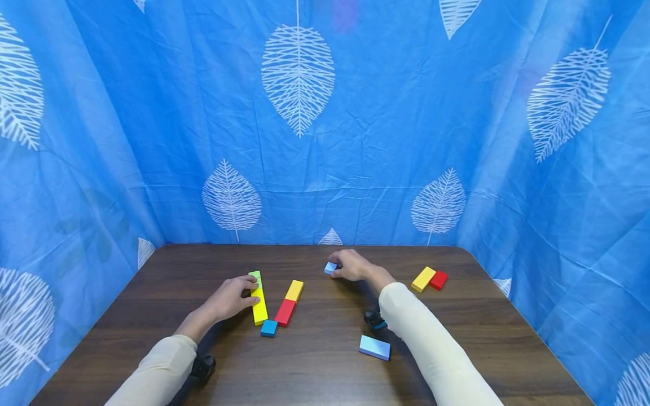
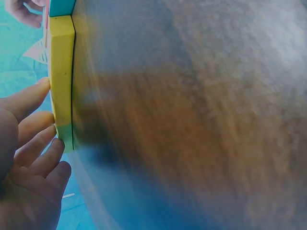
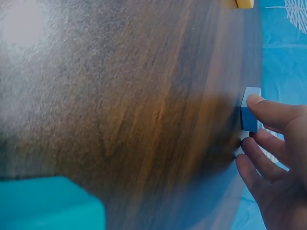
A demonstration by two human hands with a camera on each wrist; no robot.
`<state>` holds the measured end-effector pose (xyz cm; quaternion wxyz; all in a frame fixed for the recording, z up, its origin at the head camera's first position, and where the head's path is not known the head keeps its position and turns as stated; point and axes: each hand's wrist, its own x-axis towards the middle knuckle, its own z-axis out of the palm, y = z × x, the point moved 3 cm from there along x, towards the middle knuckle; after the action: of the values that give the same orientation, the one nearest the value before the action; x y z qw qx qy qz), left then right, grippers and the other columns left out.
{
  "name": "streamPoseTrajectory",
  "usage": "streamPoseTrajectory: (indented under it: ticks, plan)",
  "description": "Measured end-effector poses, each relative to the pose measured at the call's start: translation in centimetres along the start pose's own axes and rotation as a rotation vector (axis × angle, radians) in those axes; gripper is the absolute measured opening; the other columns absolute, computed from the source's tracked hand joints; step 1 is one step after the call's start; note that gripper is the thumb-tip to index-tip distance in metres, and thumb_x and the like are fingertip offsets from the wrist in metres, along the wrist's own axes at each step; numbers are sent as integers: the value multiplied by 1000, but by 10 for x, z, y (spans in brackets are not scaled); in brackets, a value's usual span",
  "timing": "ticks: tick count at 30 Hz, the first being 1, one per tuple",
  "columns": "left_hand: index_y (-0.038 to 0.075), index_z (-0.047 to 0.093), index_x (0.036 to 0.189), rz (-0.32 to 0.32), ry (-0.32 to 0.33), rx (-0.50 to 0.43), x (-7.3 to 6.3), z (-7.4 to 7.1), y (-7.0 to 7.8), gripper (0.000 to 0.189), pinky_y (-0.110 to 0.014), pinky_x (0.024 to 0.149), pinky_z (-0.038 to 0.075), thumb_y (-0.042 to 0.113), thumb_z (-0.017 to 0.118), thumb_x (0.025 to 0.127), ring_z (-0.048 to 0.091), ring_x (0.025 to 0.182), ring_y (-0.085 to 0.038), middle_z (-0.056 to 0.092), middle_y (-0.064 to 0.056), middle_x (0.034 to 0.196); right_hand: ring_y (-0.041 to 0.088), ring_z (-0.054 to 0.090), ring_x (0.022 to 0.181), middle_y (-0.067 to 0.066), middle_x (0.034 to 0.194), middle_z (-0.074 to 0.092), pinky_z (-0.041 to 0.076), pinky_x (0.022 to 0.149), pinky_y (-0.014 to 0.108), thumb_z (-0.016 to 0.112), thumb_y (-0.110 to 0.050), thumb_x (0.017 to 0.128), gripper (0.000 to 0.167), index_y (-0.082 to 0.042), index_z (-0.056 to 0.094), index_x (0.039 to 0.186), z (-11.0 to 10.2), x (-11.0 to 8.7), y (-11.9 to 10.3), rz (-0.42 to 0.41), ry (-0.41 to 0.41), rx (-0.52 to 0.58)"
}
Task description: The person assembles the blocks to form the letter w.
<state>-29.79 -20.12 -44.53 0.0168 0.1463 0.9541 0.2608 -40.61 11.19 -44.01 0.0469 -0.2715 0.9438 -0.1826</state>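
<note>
My left hand (image 1: 229, 300) rests its thumb and fingertips on a yellow block (image 1: 259, 311) and the green block (image 1: 255, 274) in line at its far end. In the left wrist view its fingers lie loosely along the yellow block (image 2: 61, 72). A small teal block (image 1: 269, 328) sits by the yellow one's near end, beside a red block (image 1: 285, 313) with another yellow block (image 1: 294, 291) lined up beyond it. Farther back, my right hand (image 1: 352, 265) pinches a small light blue block (image 1: 330, 268) between thumb and fingers. The right wrist view shows that block (image 3: 249, 115) at the tabletop.
On the wooden table (image 1: 325, 372), a longer light blue block (image 1: 374, 347) lies near the right forearm. Right of that arm, a yellow block (image 1: 423, 279) touches a red block (image 1: 439, 280). A blue leaf-patterned curtain (image 1: 355, 141) hangs behind and at both sides.
</note>
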Motion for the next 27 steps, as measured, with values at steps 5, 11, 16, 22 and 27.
streamPoseTrajectory:
  ticks: [5, 11, 16, 22, 27]
  plan:
    - [-8, 67, 129, 4, -3, 1, 2, 1, -1, 45, -54, 105, 48, 14, 80, 93, 53, 129, -44, 58, -22, 141, 21, 64, 99, 9, 108, 71, 54, 93, 40, 79, -16, 94, 33, 0, 71, 121, 2, 1, 1, 24, 13, -54]
    - [-8, 67, 129, 4, -2, 2, 3, 0, -2, 45, -55, 106, 47, 14, 79, 93, 53, 130, -44, 58, -22, 142, 18, 58, 88, 4, 97, 68, 53, 87, 38, 78, -16, 95, 25, -2, 72, 115, 2, 4, -1, 12, 17, -80]
    - [-8, 67, 129, 2, -4, 0, 2, -1, -1, 45, -55, 106, 46, 15, 79, 93, 52, 130, -45, 58, -22, 142, 18, 58, 88, 3, 97, 68, 53, 87, 38, 77, -13, 95, 22, -2, 72, 114, 1, 5, -3, -4, 4, -92]
    - [-9, 67, 129, 8, 1, -6, 1, -1, -1, 44, -56, 106, 46, 13, 79, 93, 53, 130, -45, 58, -23, 142, 19, 60, 92, 5, 100, 69, 53, 89, 39, 76, -11, 95, 21, -2, 72, 114, 1, 5, -3, -6, -11, -76]
    - [-8, 67, 129, 10, 7, -4, 2, -2, -1, 44, -56, 105, 47, 13, 80, 92, 53, 128, -45, 58, -23, 141, 19, 62, 97, 5, 104, 70, 53, 92, 38, 76, -10, 96, 22, -2, 72, 117, 2, 8, -5, -17, -14, -69]
